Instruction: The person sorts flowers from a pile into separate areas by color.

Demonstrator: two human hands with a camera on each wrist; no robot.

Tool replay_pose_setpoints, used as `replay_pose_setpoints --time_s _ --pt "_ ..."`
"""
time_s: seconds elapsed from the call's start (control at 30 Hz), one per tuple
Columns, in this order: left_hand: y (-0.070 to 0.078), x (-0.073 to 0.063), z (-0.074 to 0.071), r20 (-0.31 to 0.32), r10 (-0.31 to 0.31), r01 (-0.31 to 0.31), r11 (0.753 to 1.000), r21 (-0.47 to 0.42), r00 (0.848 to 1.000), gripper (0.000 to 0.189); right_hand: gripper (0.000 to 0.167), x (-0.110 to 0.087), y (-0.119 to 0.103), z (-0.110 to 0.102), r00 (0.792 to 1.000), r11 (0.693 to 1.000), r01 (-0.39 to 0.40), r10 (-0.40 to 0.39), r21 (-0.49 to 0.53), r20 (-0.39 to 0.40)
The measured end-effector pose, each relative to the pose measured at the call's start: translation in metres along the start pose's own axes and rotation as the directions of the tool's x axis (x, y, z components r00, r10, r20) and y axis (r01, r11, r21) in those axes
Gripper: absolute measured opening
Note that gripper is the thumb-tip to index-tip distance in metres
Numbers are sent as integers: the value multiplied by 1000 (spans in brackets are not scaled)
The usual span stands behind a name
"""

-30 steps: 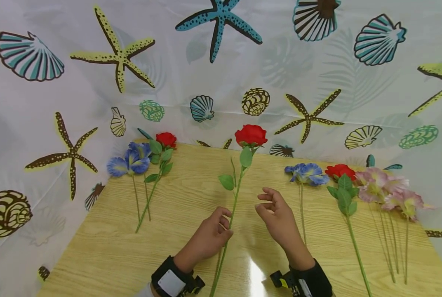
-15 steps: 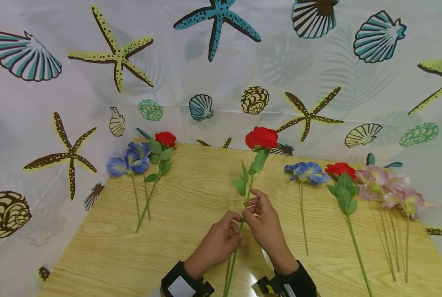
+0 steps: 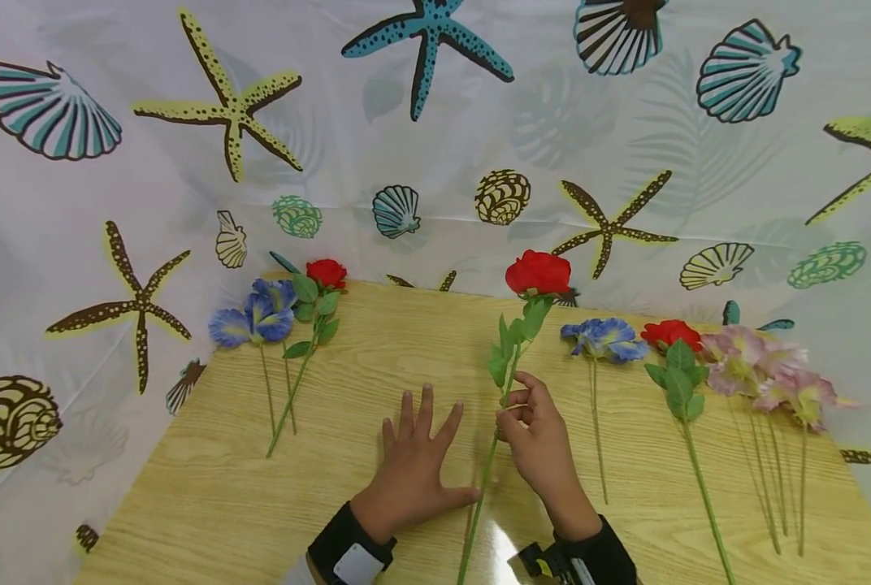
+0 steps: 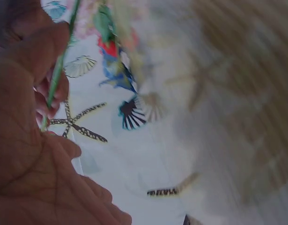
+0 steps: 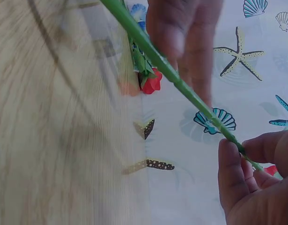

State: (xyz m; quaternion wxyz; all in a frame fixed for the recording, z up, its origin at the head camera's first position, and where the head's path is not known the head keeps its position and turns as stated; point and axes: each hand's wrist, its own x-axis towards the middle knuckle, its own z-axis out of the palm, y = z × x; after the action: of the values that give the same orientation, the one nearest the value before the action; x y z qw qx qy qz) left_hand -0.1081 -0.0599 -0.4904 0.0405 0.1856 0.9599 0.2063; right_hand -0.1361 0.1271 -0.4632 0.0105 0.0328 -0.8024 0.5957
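A long-stemmed red rose [image 3: 539,272] is held over the middle of the wooden table in the head view. My right hand [image 3: 541,443] pinches its green stem below the leaves. In the right wrist view, thumb and fingertips of the right hand [image 5: 256,187] close on the stem [image 5: 176,79]. My left hand [image 3: 415,475] has its fingers spread to the left of the stem, with the thumb reaching to it; whether the thumb touches it I cannot tell. The left wrist view has the left palm [image 4: 26,145] close up beside the stem [image 4: 57,77].
Blue flowers [image 3: 260,313] and a red rose [image 3: 326,275] lie at the table's [image 3: 209,504] left. On the right lie a blue flower [image 3: 605,340], another red rose [image 3: 671,335] and pink flowers [image 3: 757,366]. A seashell-patterned cloth [image 3: 450,154] hangs behind.
My right hand has come in from the right and taken the rose's stem. My left hand has let go and spread its fingers. The rose has shifted to the right.
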Motion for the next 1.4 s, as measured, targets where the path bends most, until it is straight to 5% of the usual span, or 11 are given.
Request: replay_pose_setpoints --time_s 0.1,0.43,0.57,0.87,1.23,1.4 --pt "-12 -1 3 -19 10 -8 996 87 1000 107 50 1 2 -5 1000 1000 -16 16 -19 2" --pt "-44 3 -5 -111 35 -22 993 115 993 93 53 2 9 -21 995 995 -99 98 -4 -34" --pt "-64 5 -10 -163 13 17 984 176 987 90 52 3 13 -32 993 993 -110 108 -34 -35" --pt "-118 1 -29 -267 -84 127 981 146 960 86 52 6 26 -78 990 969 -140 132 -205 -50" --pt "-132 -2 -42 -337 -246 303 944 128 909 57 56 8 31 -145 979 856 -200 197 -477 -57" --pt "-131 -7 -42 -309 -284 333 935 120 908 41 58 8 42 -186 977 787 -198 204 -585 -57"
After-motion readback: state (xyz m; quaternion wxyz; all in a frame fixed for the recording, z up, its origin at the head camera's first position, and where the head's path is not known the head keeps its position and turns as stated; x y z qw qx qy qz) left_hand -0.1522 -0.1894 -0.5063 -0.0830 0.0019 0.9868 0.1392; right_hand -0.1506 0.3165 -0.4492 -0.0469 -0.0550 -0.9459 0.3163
